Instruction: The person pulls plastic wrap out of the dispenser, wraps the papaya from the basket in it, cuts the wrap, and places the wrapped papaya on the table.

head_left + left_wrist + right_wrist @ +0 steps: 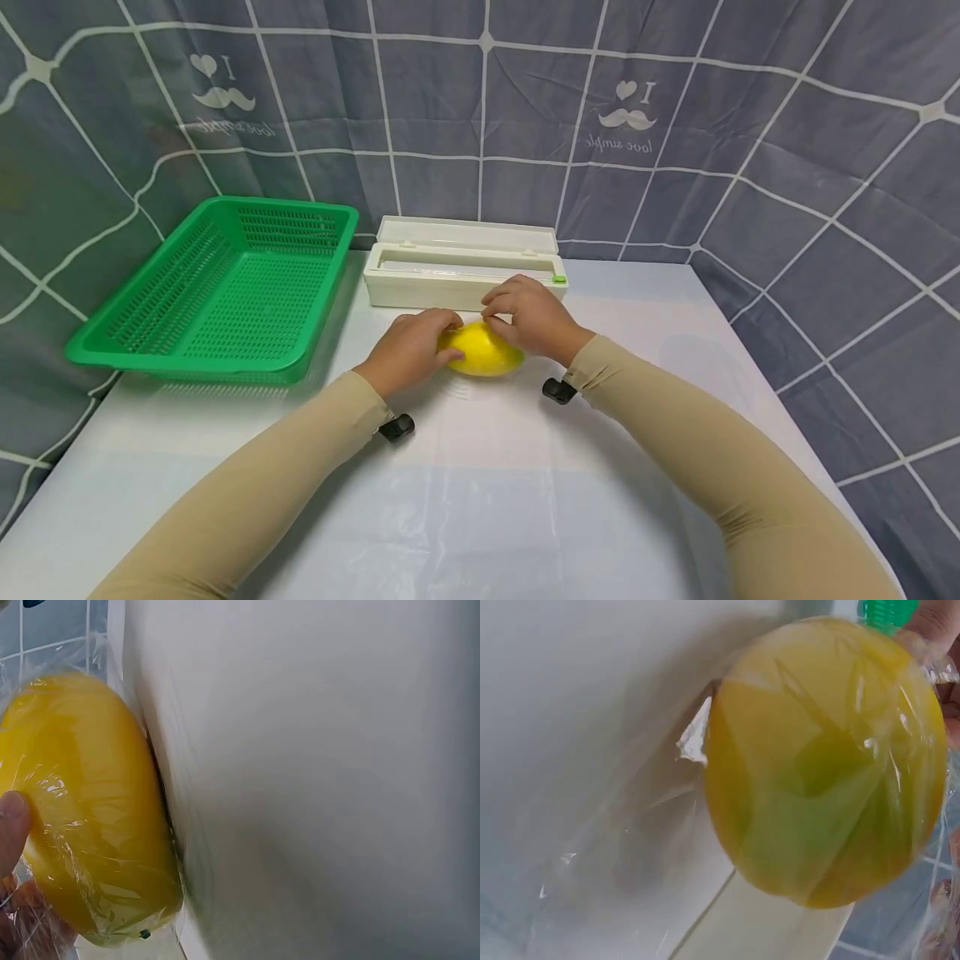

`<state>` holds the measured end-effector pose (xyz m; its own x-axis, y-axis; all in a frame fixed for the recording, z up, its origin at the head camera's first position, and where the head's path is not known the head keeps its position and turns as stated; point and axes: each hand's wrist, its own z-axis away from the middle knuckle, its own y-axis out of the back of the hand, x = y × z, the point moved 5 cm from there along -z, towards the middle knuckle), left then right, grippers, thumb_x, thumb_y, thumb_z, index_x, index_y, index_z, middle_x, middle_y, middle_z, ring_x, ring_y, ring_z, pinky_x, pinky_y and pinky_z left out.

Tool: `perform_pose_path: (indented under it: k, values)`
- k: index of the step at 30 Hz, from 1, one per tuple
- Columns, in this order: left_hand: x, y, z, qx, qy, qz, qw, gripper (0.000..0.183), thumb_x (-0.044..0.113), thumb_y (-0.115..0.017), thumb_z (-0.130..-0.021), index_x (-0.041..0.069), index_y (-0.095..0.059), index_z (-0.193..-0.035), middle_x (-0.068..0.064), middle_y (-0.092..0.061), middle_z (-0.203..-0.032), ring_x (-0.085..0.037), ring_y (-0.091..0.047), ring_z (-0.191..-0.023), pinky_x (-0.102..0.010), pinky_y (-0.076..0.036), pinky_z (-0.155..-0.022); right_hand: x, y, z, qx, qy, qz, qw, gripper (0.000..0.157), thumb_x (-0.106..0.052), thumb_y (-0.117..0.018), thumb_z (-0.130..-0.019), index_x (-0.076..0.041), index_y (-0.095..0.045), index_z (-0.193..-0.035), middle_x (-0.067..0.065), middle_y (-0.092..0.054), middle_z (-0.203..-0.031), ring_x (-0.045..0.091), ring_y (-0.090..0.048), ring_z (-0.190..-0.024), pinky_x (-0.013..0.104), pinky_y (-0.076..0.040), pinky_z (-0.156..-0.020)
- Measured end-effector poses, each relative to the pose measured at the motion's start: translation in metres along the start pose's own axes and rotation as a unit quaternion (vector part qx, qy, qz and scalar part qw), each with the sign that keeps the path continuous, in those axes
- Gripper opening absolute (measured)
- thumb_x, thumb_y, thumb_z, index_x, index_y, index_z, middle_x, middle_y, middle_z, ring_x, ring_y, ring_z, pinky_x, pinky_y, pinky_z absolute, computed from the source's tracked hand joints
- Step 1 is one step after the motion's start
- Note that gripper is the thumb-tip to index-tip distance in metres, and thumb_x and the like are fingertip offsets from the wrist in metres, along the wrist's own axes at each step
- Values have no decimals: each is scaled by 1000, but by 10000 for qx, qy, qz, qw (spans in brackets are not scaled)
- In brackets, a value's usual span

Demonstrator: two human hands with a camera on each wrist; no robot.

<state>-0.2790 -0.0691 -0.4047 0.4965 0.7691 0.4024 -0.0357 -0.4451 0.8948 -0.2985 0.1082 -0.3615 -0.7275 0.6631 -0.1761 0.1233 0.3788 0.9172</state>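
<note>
A smooth yellow oval fruit (483, 349), with clear cling film (120, 892) over its surface, lies on the white table between both hands. My left hand (416, 346) is at its left side. There the thumb (11, 821) rests against the fruit and the fingers hold the film at the top. From the right, my right hand (531, 317) pinches film above the fruit with bent fingers. A loose part of the film (630, 810) spreads over the table in the right wrist view. A small dark green spot shows near one end of the fruit in the left wrist view.
Just behind the hands stands a white cling film dispenser (420, 292) with its lid (468, 233) raised and a green slider (559, 279). A green plastic basket (300, 333) is at the back left. Grey curtains with white lines (435, 100) surround the table (480, 517).
</note>
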Motion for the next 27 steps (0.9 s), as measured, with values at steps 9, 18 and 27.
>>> perform_pose_path:
  k: [9,18,27]
  values:
    - [2,-2,-2,95,-126,-150,9998,30,30,-80,-95,9,-71,-115,-6,-74,-121,-26,-70,-113,-48,-53,-105,8,1,5,-401,-499,-715,9954,18,-17,-71,-101,-8,-80,-114,7,-79,-117,26,-74,-111,44,-58,-102]
    - [0,1,-5,138,150,-34,9998,24,29,-80,-96,14,-68,-109,-2,-71,-108,-23,-66,-95,-41,-56,-92,31,3,12,-1137,-1326,-339,9840,24,-20,-70,-102,-9,-77,-122,7,-78,-114,24,-70,-102,43,-57,-95]
    - [0,-1,-11,-14,335,100,9994,22,28,-79,-96,12,-74,-111,-3,-74,-112,-23,-68,-101,-42,-57,-98,28,5,25,-430,-1417,-489,9878,19,-21,-68,-103,-11,-82,-110,4,-82,-106,23,-76,-102,43,-60,-96]
